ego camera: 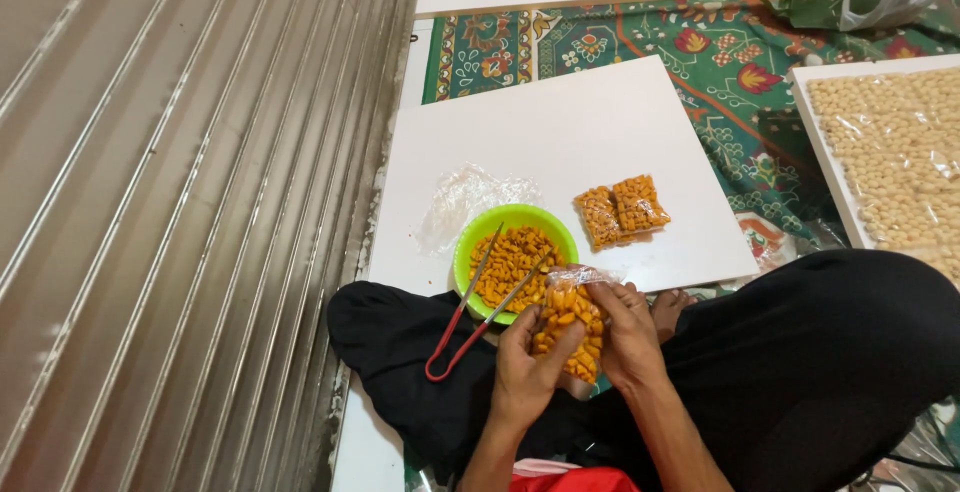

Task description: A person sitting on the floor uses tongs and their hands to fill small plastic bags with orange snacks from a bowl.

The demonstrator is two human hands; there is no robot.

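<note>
Over white board [560, 142], left hand [525, 372] and right hand [625, 337] clasp upright snack packet [570, 337], neck up.

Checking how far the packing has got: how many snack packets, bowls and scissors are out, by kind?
Packets on board: 2
Packet in hands: 1
Green bowl: 1
Scissors: 1
Total: 5

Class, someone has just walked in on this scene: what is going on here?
A person sits cross-legged on the floor, both hands around a small clear bag of orange snack pieces: left hand, right hand. A green bowl of the same pieces, with red-handled tongs resting in it, sits on a white board beside two filled bags.
</note>
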